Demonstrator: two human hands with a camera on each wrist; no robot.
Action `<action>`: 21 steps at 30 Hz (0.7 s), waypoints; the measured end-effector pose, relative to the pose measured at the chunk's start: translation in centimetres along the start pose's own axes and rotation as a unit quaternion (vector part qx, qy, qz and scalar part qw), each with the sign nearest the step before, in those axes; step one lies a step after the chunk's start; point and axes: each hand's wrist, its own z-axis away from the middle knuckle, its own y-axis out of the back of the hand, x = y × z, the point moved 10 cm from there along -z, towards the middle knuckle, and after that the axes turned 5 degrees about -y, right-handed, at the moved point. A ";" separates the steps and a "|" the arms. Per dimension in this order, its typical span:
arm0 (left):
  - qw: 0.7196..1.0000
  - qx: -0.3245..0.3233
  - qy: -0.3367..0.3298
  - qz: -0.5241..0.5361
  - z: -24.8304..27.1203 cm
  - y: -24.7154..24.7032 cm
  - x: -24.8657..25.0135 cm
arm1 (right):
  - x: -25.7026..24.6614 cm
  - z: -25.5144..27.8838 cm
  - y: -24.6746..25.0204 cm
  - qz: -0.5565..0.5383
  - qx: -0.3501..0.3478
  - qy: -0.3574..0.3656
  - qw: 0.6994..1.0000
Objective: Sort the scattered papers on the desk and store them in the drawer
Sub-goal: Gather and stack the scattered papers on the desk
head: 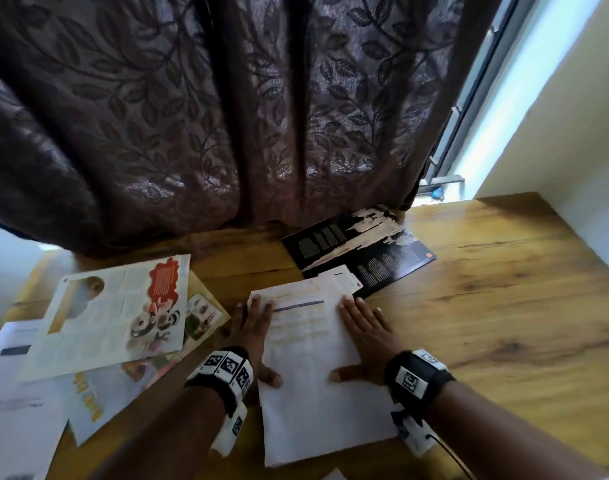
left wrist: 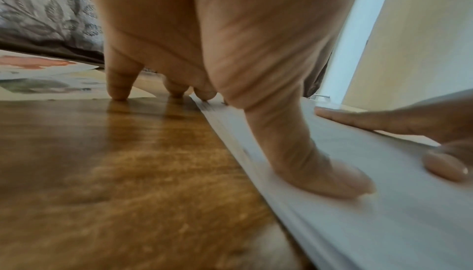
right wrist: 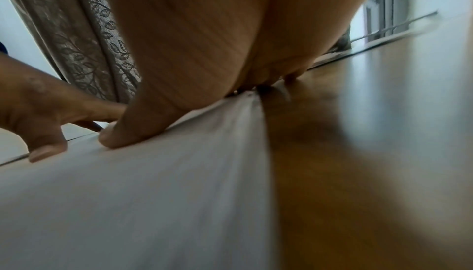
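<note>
A stack of white papers (head: 313, 403) lies on the wooden desk (head: 504, 306), printed lines showing at its far end. My left hand (head: 260, 341) lies along the stack's left edge with fingers straight, some on the desk, and its thumb (left wrist: 320, 169) pressing on the top sheet (left wrist: 371, 223). Along the right edge my right hand (head: 360, 337) lies flat the same way, thumb (right wrist: 120, 132) on the paper (right wrist: 153, 193). Neither hand curls round the stack. No drawer is in view.
Colourful magazine pages (head: 112, 317) and loose white sheets (head: 15, 410) overlap at the left. A black brochure (head: 358, 251) and small white cards (head: 341, 278) lie behind the stack. A dark leaf-patterned curtain (head: 227, 116) hangs at the desk's back edge. Bare wood extends right to the wall.
</note>
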 end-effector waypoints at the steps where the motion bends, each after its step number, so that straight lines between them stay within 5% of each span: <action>1: 1.000 0.002 0.001 -0.001 0.0 0.1 0.0 | 0.6 0.8 -0.2 -0.003 0.001 -0.009 1.000; 8: 0.999 0.040 -0.024 -0.027 0.1 0.0 0.1 | 2.9 7.0 -1.6 -0.065 0.059 -0.144 0.986; 13: 0.983 0.126 -0.088 -0.101 2.0 1.3 2.9 | 3.1 15.7 -2.4 -0.142 0.167 -0.255 0.942; 17: 0.950 0.192 -0.206 -0.134 4.6 1.4 9.0 | 5.1 25.2 -5.1 -0.231 0.341 -0.375 0.831; 21: 0.922 0.174 -0.332 -0.092 7.0 -1.2 15.6 | 7.1 32.7 -12.8 -0.416 0.400 -0.514 0.635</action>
